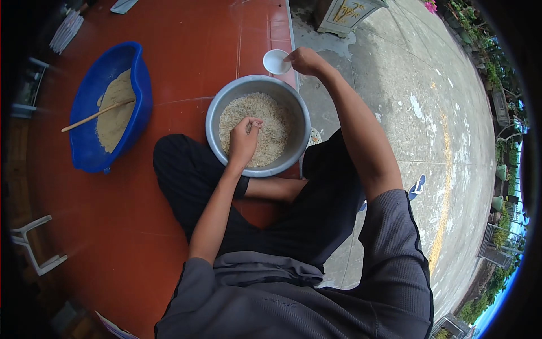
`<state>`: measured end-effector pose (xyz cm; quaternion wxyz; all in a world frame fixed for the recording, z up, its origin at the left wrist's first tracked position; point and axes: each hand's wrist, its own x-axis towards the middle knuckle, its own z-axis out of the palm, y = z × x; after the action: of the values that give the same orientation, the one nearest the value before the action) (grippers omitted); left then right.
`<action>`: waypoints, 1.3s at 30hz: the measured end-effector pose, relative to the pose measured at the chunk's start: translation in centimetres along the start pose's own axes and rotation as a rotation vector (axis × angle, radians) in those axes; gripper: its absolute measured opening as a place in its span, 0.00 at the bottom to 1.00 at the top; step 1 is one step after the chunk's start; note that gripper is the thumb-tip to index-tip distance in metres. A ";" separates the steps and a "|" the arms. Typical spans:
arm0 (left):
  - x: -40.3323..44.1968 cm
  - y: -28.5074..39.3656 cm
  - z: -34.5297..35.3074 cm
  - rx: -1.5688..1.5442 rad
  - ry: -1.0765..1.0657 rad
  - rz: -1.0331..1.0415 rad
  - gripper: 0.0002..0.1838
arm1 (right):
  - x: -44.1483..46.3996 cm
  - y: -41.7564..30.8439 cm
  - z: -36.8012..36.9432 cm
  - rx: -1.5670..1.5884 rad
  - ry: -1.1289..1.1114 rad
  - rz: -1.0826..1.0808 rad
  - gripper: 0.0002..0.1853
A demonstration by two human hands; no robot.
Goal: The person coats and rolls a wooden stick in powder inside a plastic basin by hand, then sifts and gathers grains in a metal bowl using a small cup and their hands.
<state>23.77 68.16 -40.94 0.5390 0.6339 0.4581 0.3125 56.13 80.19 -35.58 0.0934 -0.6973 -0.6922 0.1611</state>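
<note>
A grey metal basin (305,127) sits in front of my crossed legs, with pale, rice-like grains (276,124) spread inside. Over the grains is my left hand (244,141), its fingers curled together in a pinch; what they hold, if anything, is too small to name. My right hand (305,61) grips the rim of a small white bowl (275,61) beyond the basin's far right edge. Only a white inside shows in the bowl.
At the left, a blue basin (144,85) holds tan powder (116,113) and a wooden stick (96,116). The red floor (130,226) ends at a concrete ground (406,130) on the right. A planter (344,17) stands at the top; a blue slipper (417,187) lies right.
</note>
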 end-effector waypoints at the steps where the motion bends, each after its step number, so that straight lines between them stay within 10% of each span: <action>1: 0.0 0.0 0.0 0.011 0.007 -0.009 0.10 | -0.5 -1.0 -0.8 0.037 -0.028 0.019 0.25; 6: 0.4 -1.1 0.0 0.013 0.064 0.061 0.13 | -2.6 -5.5 -3.1 0.269 -0.181 -0.054 0.22; 14: 0.4 0.6 0.6 -0.195 0.125 0.255 0.50 | -6.1 -10.8 -1.3 0.306 -0.545 -0.131 0.20; 30: 0.4 0.0 0.1 -0.075 0.233 0.195 0.46 | -7.1 -11.8 -0.7 0.281 -0.594 -0.022 0.29; 33: 0.9 -0.9 0.0 -0.246 0.295 0.172 0.48 | -7.7 -11.0 2.8 -0.088 -0.343 -0.188 0.28; 39: 1.5 -1.5 -0.5 -0.378 0.317 0.101 0.52 | -11.9 -14.4 4.2 -0.145 -0.582 -0.334 0.17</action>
<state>23.55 69.73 -42.47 0.5533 0.4868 0.4382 0.5147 41.33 68.27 -33.32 -0.1328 -0.5038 -0.8043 0.2859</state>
